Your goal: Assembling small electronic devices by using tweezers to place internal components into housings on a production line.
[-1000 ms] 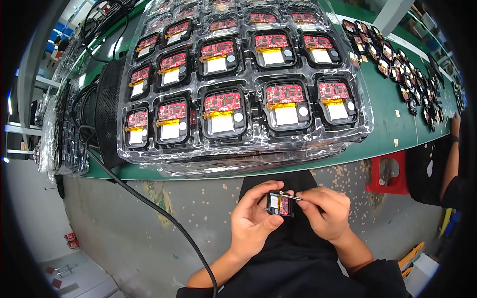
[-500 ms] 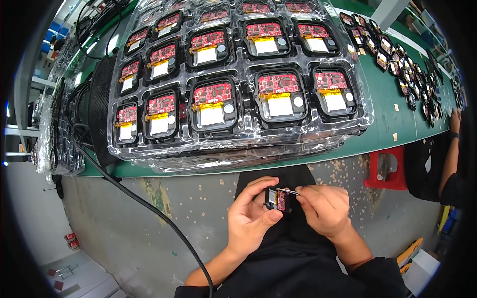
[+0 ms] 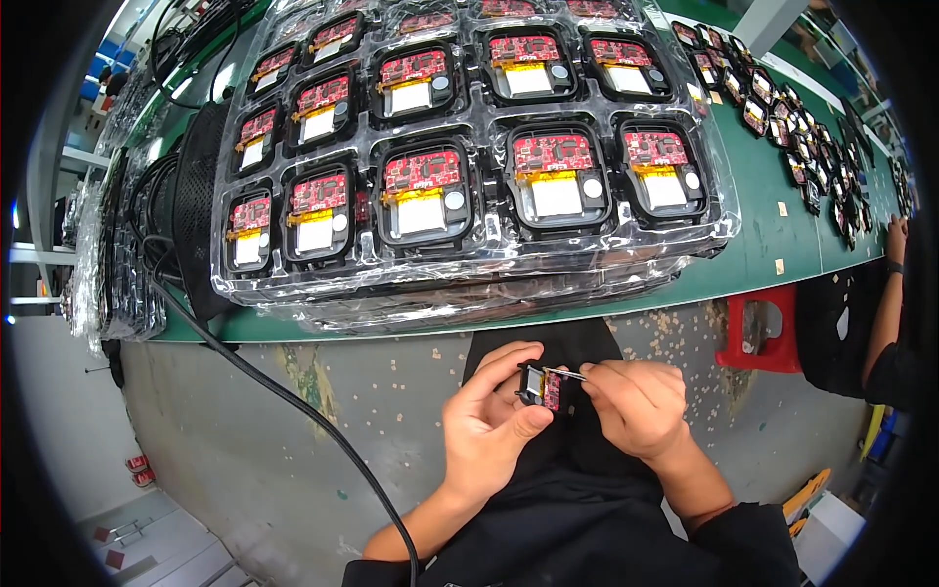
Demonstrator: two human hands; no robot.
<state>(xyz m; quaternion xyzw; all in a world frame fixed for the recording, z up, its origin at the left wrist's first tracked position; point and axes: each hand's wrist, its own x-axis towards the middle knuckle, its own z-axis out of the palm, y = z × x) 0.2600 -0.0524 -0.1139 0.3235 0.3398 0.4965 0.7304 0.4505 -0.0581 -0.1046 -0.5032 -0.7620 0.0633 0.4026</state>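
Observation:
Above my lap, my left hand [image 3: 486, 428] grips a small black device housing [image 3: 533, 387] by its edges, between thumb and fingers. The housing is tilted, and a red circuit board [image 3: 553, 391] with a yellow strip shows inside it. My right hand [image 3: 641, 406] pinches thin metal tweezers [image 3: 565, 373], their tips at the upper edge of the housing near the board. Whether the tips grip anything is too small to tell. Beyond my hands, a clear plastic tray [image 3: 489, 256] on the bench holds several similar housings, each with a red board and a white battery.
The tray tops a stack on the green bench [image 3: 758, 235]. Many small devices [image 3: 807, 147] lie at the far right. A black cable [image 3: 293, 396] hangs from the bench on my left. A red stool [image 3: 766, 333] and another person's arm [image 3: 885, 303] are on the right.
The housing has turned slightly in my left hand, and both hands have shifted a little. My right hand keeps the tweezers at the housing's upper edge.

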